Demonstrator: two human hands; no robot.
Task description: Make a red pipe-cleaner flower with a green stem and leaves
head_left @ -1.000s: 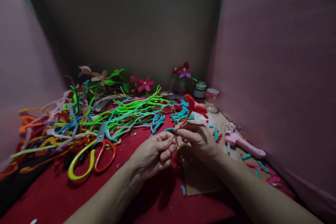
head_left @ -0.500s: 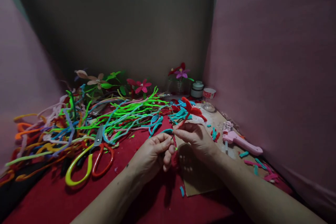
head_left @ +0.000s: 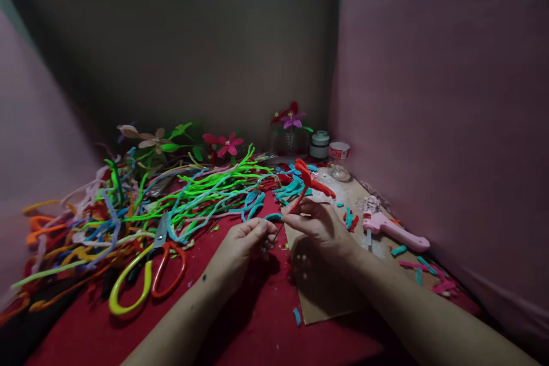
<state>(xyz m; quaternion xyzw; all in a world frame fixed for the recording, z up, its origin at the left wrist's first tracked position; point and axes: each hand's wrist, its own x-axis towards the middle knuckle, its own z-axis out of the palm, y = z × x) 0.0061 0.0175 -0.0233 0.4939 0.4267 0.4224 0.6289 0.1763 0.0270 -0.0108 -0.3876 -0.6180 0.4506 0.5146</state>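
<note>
My right hand (head_left: 326, 231) pinches the base of a red pipe-cleaner flower (head_left: 304, 180), its fuzzy petals pointing up and away from me. A thin dark wire stem (head_left: 279, 231) slants down from that grip toward my left hand (head_left: 240, 249). The left fingers are closed together at the stem's lower part, and their tips partly hide it. Just beyond the fingertips lies a curved teal pipe-cleaner piece (head_left: 273, 217). Beneath my right hand is a brown board (head_left: 317, 306), mostly in shadow.
Scissors (head_left: 159, 234) with yellow and red handles lie left, beside a heap of coloured pipe cleaners (head_left: 214, 189). A pink glue gun (head_left: 394, 231) rests on the right among cut scraps. Finished flowers (head_left: 230, 143), a grey-green jar (head_left: 319, 144) and a small tub (head_left: 339, 150) stand behind.
My left fingers have shifted slightly left and down, and the curled lower fingers are less visible. More of the dark stem shows between the hands. The red flower has turned a little.
</note>
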